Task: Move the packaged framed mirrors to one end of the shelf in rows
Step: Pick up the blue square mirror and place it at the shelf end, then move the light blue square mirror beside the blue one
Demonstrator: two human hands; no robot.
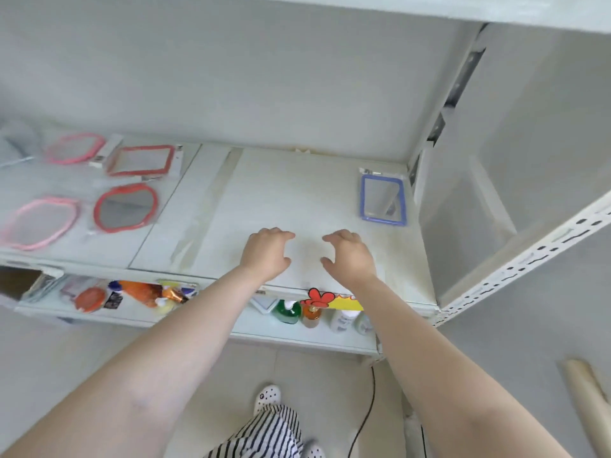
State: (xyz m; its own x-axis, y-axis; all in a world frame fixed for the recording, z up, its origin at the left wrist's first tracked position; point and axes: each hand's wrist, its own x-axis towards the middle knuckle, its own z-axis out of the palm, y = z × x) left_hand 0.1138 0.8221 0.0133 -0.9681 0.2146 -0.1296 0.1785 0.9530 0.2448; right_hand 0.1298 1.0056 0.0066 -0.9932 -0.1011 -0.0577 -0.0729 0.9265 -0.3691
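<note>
Near the shelf's right end, blue-framed mirror (383,200) lies flat, long axis front-to-back.

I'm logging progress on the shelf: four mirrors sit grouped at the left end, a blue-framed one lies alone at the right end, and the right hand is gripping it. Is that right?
Not quite. The head view shows the right hand empty and open over bare shelf, clear of the blue-framed mirror. The left hand is empty too. The rest stands: four mirrors grouped left, the blue one alone at right.

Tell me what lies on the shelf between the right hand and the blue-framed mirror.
Nothing: in the head view, only bare shelf separates the right hand from the blue-framed mirror.
</note>
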